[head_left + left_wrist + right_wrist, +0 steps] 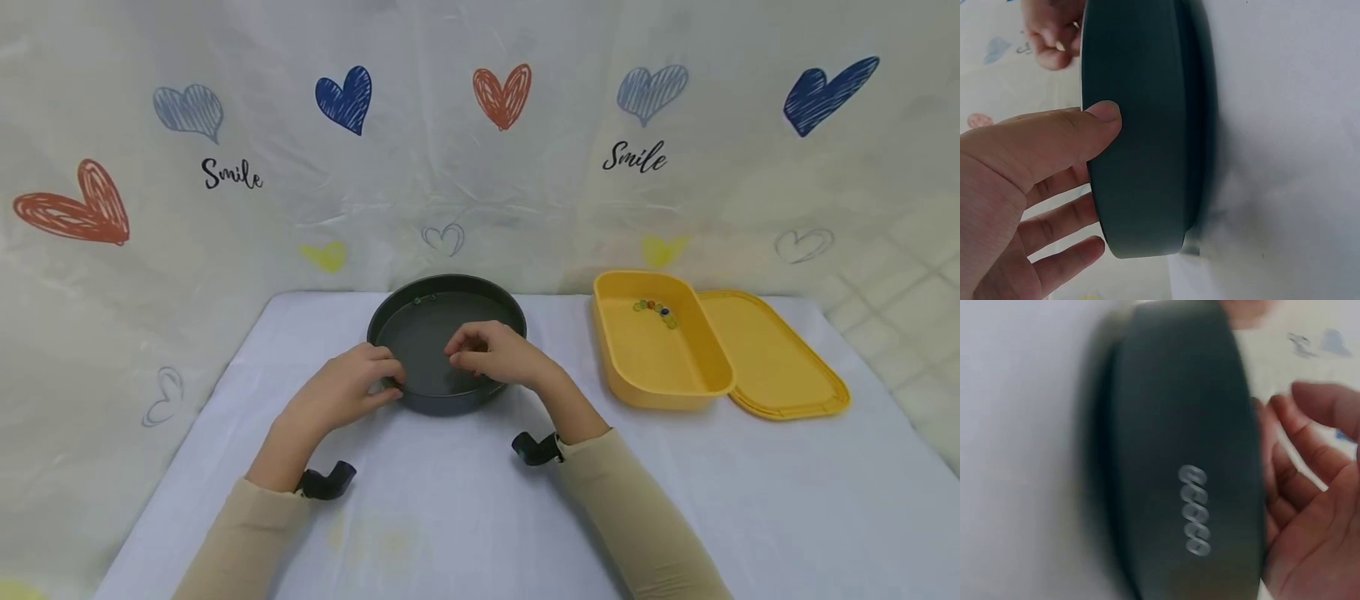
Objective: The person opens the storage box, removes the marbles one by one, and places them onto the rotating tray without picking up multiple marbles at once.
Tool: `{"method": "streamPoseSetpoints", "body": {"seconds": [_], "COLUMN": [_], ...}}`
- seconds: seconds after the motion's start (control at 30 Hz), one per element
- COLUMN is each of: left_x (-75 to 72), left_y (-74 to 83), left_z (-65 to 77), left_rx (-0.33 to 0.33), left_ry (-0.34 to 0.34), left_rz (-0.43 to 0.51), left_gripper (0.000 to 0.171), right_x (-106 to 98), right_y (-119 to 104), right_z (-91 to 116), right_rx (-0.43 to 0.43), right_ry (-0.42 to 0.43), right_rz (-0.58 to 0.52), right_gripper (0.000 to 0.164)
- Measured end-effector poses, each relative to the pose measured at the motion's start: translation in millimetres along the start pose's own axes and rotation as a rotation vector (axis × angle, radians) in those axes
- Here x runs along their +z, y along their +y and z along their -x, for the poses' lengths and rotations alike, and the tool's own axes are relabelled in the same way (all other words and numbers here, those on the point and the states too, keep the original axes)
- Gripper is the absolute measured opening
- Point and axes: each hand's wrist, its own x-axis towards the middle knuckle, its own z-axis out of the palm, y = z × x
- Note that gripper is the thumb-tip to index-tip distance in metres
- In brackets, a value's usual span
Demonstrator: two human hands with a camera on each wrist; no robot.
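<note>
- Nearest, on this side of the pan: two beige sleeves [243,533], lying over the white surface [450,500].
- At the pan's near left side: the left hand [343,387] pinches the wall, thumb outside, fingers reaching over the rim.
- Above the pan's right half: the right hand [497,352], fingers curled; I cannot tell whether the fingertips pinch anything.
- The round dark pan [447,406] sits flat on the surface between the hands. The step in hand looks like fingertip work inside it while the left hand steadies it; the next move seems to call for a steady pan and a fine pinch.
- Right of the pan: a yellow lid [783,358], then, nearer the pan, a yellow tub [660,371] with coloured beads [651,305] inside.
- Inside the pan's far edge: two small greenish beads [417,301].
- Beyond the pan: a sheet [558,192] printed with hearts.
</note>
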Motion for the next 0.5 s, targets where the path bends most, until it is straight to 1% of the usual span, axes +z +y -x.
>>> {"method": "streamPoseSetpoints", "body": {"seconds": [0.03, 0.1, 0.17, 0.2, 0.3, 0.5], "left_x": [-0.1, -0.7, -0.7, -1.1, -1.7, -2.1], "left_y": [-0.3, 0.2, 0.5, 0.9, 1.6, 0.8], "left_z": [0.0, -0.3, -0.6, -0.6, 0.0, 0.8], "left_rx": [0.004, 0.009, 0.013, 0.011, 0.003, 0.005], "left_ry": [0.006, 0.013, 0.016, 0.016, 0.011, 0.011], "left_rz": [0.004, 0.017, 0.024, 0.027, 0.03, 0.028], "left_gripper": [0.015, 0.015, 0.015, 0.014, 0.014, 0.014], "right_x": [-4, -13, -24, -30, -49, -94], "right_y": [-1, -3, -6, -7, -14, -18], "right_z": [2, 5, 9, 11, 17, 29], "right_rx": [0.0, 0.007, 0.015, 0.018, 0.047, 0.121], "right_ry": [-0.007, -0.006, 0.008, 0.015, 0.036, 0.095], "right_rz": [-0.081, -0.191, -0.224, -0.221, -0.167, 0.012], "right_gripper": [0.021, 0.021, 0.019, 0.018, 0.017, 0.019]}}
